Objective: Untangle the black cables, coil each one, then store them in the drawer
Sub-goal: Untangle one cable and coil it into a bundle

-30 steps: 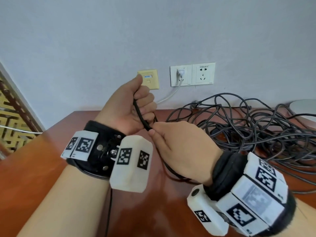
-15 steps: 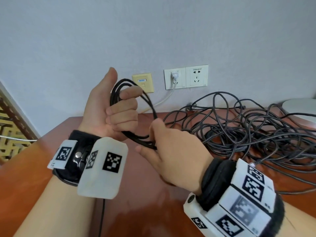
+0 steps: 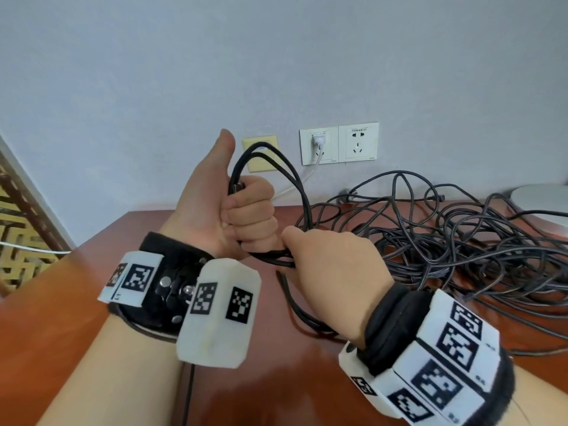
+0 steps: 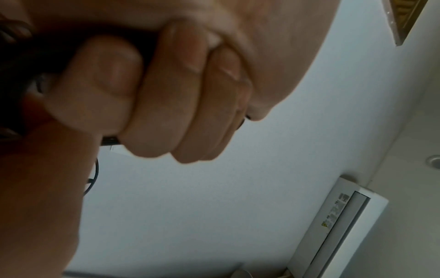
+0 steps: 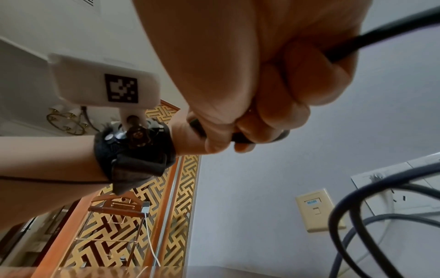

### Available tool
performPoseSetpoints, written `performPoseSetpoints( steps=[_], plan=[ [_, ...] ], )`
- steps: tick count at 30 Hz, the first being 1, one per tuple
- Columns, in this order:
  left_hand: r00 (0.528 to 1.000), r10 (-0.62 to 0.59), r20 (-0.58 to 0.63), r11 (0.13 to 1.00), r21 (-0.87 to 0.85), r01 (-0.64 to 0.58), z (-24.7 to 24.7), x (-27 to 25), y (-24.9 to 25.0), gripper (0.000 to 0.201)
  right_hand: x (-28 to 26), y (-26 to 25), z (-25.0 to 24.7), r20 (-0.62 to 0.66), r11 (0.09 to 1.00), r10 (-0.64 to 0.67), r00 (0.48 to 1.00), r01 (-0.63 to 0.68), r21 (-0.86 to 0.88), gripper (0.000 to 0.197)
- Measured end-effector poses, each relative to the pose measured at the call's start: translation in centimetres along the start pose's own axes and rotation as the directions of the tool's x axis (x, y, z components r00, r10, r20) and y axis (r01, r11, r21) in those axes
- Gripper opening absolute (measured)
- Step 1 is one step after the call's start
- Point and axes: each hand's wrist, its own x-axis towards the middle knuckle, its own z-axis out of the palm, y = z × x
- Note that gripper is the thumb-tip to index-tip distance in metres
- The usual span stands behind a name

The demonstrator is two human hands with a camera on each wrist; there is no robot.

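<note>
Hands meet above the near part of the table (image 3: 92, 302), both closed on 1 coil (image 3: 302, 198) of black cable. The right hand (image 3: 332, 272) is nearest, back toward the head camera, its fingers curled round the bottom of the coil; in the right wrist view these fingers (image 5: 285, 90) wrap tight round the strands, and 1 strand leaves the fist up to the right. Just left of that grip, touching it, the left hand (image 3: 233, 210) stands upright with the thumb pointing up and 4 fingers folded over the coil's left side. A small metal plug end shows at the top of this fist. In the left wrist view the fingers (image 4: 166, 94) are pressed together in a fist, with a bit of black cable showing under them. From the left fist the loops rise, arch over to the right and come down into the right grip. Below the right hand a loose length of the same cable hangs toward the table and passes under the wrist.

Right of and beyond the grip lies the tangle (image 3: 445, 241) of black cables, heaped on the table and spreading to its right edge. Behind it, a pale round object (image 3: 544, 201) sits at the far right. On the wall (image 3: 276, 56) past the left fist are a yellow plate (image 3: 255, 161) and 2 white sockets (image 3: 338, 142), the left 1 with a white plug and lead.
</note>
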Motion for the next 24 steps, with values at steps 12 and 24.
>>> performPoseSetpoints(
  steps=[12,24],
  plan=[
    [0.964,0.2,-0.176,0.961,-0.156,-0.228,-2.9,-2.9,2.3,0.047,0.6,3.4,-1.8,0.126,0.935,-0.225,0.966,0.178,0.306,0.018],
    [0.959,0.075,0.274,0.989,-0.146,-0.036,-3.7,-5.2,3.4,0.051,1.5,4.8,-1.6,0.174,0.965,0.14,0.975,-0.174,0.197,0.034]
  ],
)
